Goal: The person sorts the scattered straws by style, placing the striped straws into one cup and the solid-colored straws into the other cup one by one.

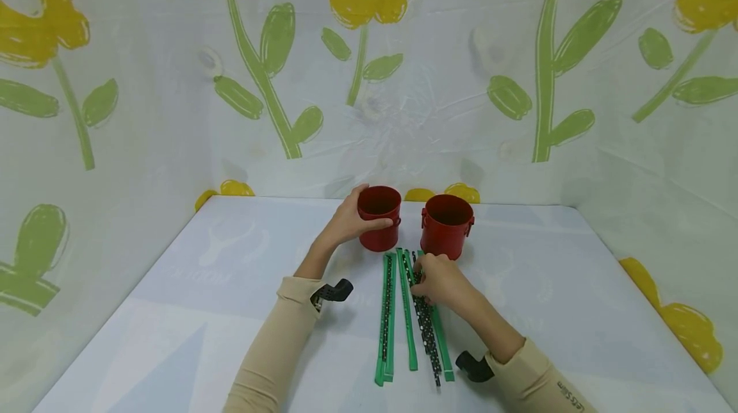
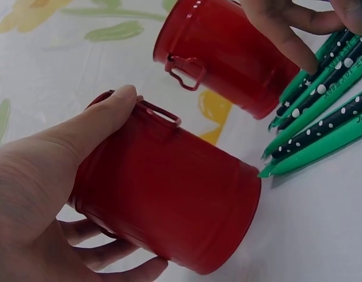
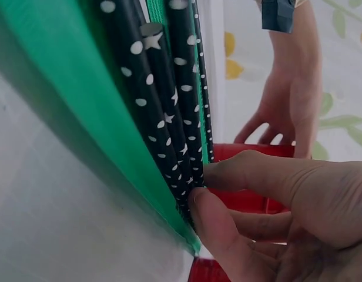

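flowered backdrop (image 1: 426, 99); left hand (image 1: 352, 219) grips a glossy red bucket (image 2: 169, 188), right hand (image 1: 448, 283) pinches white-dotted black sticks (image 3: 187, 73).

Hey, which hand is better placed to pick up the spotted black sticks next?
Probably the right hand: its thumb and index finger already pinch at the spotted black sticks, while the left hand is occupied gripping a red bucket.

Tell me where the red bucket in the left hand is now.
In the head view, the held bucket is near the table's far edge, just left of the other bucket.
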Available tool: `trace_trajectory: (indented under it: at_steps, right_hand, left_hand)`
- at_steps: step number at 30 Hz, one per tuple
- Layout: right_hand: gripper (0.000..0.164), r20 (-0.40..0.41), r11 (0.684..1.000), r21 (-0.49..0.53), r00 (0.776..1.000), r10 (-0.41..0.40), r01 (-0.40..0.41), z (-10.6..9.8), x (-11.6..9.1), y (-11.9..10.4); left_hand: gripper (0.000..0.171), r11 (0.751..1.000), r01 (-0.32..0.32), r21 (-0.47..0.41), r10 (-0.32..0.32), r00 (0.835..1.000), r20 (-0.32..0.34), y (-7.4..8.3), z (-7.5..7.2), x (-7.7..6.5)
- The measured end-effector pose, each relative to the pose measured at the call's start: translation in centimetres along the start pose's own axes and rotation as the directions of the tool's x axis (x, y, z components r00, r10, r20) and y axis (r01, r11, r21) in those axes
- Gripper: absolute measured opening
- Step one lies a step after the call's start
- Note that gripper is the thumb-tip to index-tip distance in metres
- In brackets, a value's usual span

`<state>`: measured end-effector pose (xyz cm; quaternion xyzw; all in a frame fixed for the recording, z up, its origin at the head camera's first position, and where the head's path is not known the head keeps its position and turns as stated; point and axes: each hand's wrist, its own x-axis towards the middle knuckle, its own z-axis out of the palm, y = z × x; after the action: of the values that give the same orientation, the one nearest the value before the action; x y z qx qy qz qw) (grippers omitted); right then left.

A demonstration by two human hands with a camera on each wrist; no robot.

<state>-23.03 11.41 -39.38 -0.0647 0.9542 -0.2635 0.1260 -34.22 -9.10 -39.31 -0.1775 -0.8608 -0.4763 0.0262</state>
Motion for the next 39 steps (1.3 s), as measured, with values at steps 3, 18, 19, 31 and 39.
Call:
trace_trajectory:
  at_steps: [3,18,19,31,39]
  right_hand:
    - [0.043,0.005,1.0,0.005,1.0,0.004,-0.004,0.02,0.0,-0.02]
    - [0.044,0.003,1.0,0.024,1.0,0.017,-0.018,0.18,0.17,0.1]
    - [0.043,0.004,1.0,0.019,1.0,0.014,-0.014,0.2,0.18,0.12]
    - [0.037,0.016,0.999,0.019,0.999,0.037,-0.037,0.44,-0.12,-0.24]
    - [0.035,0.007,0.999,0.034,1.0,0.025,-0.025,0.5,-0.19,-0.31]
  left_hand:
    - [0.098,1.0,0.003,-0.007,-0.003,1.0,0.008,0.08,-0.07,0.0]
    - [0.095,1.0,-0.004,-0.018,0.004,1.0,0.01,0.34,-0.03,-0.11]
    - [0.095,1.0,-0.008,-0.019,0.008,1.0,0.01,0.31,0.0,-0.08]
    - [0.091,1.0,0.006,-0.026,-0.006,1.0,0.004,0.3,0.23,-0.1]
    - [0.093,1.0,0.017,-0.015,-0.017,1.0,0.0,0.35,0.27,-0.17]
